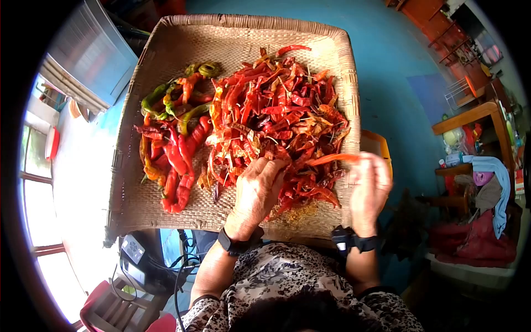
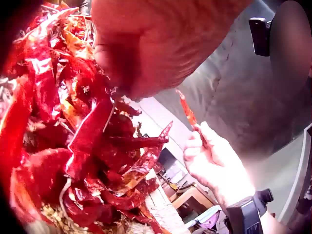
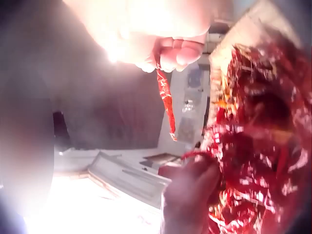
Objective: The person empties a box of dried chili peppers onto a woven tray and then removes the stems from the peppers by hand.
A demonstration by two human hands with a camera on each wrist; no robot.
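Right hand [image 1: 371,185] is pinching one long red pepper [image 1: 333,159] by one end, fingers curled round it; the pepper is sticking out leftward over the right side of the woven tray [image 1: 354,83]. Left hand [image 1: 255,188] is bending its fingers down into the near side of the dried pepper pile [image 1: 282,119]; a thin red bit is showing at its fingertips in the right wrist view, but blur is hiding the grip, can't tell if it's holding anything.

Pile is filling the middle and right of the tray. Glossier red peppers [image 1: 178,155] are lying left of it, green peppers [image 1: 157,102] above those. Loose seeds [image 1: 301,213] are lying by the near rim.

In the way: left hand is covering part of the pile; right hand and tray rim are partly hiding a yellow container [image 1: 377,145] just outside the right rim.

Around: grey device [image 1: 133,249] and dark cables [image 1: 188,254] are sitting below the tray's near left corner, slatted wooden seat [image 1: 124,310] beside them. Blue cloth [image 1: 498,177] is hanging on the far right, dark red cloth [image 1: 470,240] lying beneath.
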